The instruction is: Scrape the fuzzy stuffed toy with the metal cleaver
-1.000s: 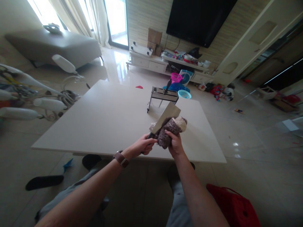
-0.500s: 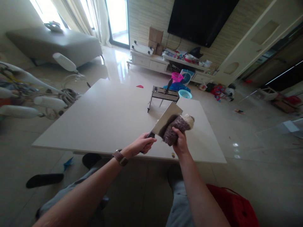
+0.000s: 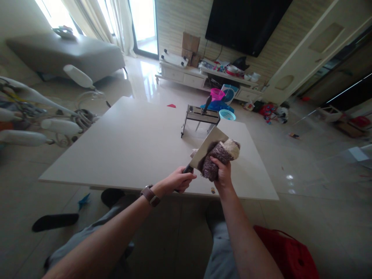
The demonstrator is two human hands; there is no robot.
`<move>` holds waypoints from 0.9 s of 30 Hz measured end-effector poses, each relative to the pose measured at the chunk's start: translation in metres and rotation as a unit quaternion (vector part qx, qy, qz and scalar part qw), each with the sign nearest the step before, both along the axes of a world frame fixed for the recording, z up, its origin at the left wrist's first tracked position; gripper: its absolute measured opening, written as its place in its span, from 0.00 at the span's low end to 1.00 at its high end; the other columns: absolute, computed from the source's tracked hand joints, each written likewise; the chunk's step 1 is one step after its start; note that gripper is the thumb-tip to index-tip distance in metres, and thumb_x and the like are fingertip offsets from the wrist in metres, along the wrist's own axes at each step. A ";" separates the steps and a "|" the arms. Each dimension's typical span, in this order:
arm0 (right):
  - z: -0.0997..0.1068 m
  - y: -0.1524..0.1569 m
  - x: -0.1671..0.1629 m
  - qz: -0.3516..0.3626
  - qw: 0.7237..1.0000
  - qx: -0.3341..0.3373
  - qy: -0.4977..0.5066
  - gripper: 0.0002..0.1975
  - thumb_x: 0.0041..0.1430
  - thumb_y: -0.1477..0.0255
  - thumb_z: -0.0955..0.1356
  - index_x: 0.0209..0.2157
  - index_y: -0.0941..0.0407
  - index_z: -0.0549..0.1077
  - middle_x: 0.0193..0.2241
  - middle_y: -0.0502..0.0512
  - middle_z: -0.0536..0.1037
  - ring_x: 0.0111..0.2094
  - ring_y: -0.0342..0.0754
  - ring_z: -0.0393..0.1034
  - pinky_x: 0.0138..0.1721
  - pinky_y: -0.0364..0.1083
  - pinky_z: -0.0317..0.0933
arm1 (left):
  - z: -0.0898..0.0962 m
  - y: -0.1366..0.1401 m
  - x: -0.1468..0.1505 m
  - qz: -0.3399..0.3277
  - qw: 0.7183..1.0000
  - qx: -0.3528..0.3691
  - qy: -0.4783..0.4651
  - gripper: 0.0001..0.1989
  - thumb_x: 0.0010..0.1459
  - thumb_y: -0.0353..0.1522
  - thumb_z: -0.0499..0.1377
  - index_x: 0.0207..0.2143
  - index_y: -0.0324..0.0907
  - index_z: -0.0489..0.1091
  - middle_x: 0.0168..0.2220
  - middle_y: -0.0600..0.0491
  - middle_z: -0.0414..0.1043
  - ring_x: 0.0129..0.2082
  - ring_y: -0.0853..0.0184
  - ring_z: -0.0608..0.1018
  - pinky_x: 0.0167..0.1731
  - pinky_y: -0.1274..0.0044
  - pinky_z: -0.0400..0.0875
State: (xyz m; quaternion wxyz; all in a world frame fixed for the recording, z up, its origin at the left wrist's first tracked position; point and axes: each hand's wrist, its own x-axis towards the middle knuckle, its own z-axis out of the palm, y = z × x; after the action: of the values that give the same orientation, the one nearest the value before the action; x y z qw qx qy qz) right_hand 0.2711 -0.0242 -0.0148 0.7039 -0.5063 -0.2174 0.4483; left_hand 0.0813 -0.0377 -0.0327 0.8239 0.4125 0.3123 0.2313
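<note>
Glossy floor tiles (image 3: 17,182) surround the scene, with a grey upholstered bench (image 3: 69,58) at the upper left of the frame and white bottle-shaped objects (image 3: 62,126) below it at the left edge. Moving right, a pale tabletop (image 3: 110,151) spreads across the middle. Over its near edge, at lower centre, the left hand (image 3: 183,180) has its fingers wrapped around the dark handle of a cleaver (image 3: 205,149), whose broad blade slants toward the upper right. Just past the blade's left side, a small whitish bit (image 3: 193,152) shows in part; above, a metal stand (image 3: 202,116) stands on the tabletop. Right of centre is a mottled brown lump (image 3: 216,159), pale at its upper-right end; whether it is a root or a cloth roll I cannot tell. Its long axis runs lower left to upper right, roughly parallel to the blade, which lies along its left flank; contact is unclear. From the left fingers, it lies to the upper right, beyond the cleaver. The right hand (image 3: 224,174) is nearer, its fingers closed around the lump's lower right side.
</note>
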 end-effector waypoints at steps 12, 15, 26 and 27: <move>-0.004 -0.001 0.010 0.075 0.996 -0.016 0.056 0.20 0.39 0.72 0.80 0.38 0.56 0.78 0.33 0.50 0.84 0.33 0.48 0.79 0.34 0.46 0.75 | 0.002 0.001 -0.010 -0.008 1.000 0.006 0.021 0.20 0.57 0.42 0.67 0.31 0.46 0.56 0.16 0.68 0.49 0.13 0.78 0.51 0.13 0.83 0.50; -0.006 -0.002 0.000 0.075 0.996 -0.022 0.053 0.20 0.38 0.73 0.80 0.37 0.56 0.78 0.32 0.49 0.85 0.32 0.48 0.79 0.33 0.46 0.75 | 0.001 0.002 -0.008 -0.008 1.000 -0.006 0.019 0.21 0.57 0.42 0.68 0.31 0.46 0.56 0.17 0.68 0.50 0.14 0.78 0.51 0.13 0.83 0.49; -0.004 0.009 0.028 -0.035 0.998 0.014 0.059 0.18 0.38 0.75 0.79 0.36 0.59 0.79 0.32 0.50 0.85 0.32 0.47 0.79 0.35 0.45 0.76 | 0.008 0.006 -0.020 -0.089 0.995 -0.020 0.039 0.21 0.56 0.42 0.68 0.30 0.46 0.56 0.17 0.67 0.50 0.14 0.78 0.52 0.12 0.84 0.52; -0.005 0.010 0.032 -0.044 0.997 0.017 0.063 0.18 0.39 0.75 0.79 0.36 0.58 0.79 0.32 0.50 0.85 0.32 0.47 0.79 0.36 0.45 0.76 | 0.008 0.006 -0.022 -0.093 0.995 -0.017 0.041 0.22 0.56 0.42 0.68 0.30 0.46 0.56 0.17 0.67 0.50 0.14 0.78 0.52 0.13 0.84 0.52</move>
State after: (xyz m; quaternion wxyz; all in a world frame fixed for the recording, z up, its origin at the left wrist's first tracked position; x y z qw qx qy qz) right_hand 0.3026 -0.0137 -0.0199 0.7437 -0.4738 -0.1575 0.4445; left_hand 0.0597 -0.0313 -0.0248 0.8352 0.4348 0.3102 0.1307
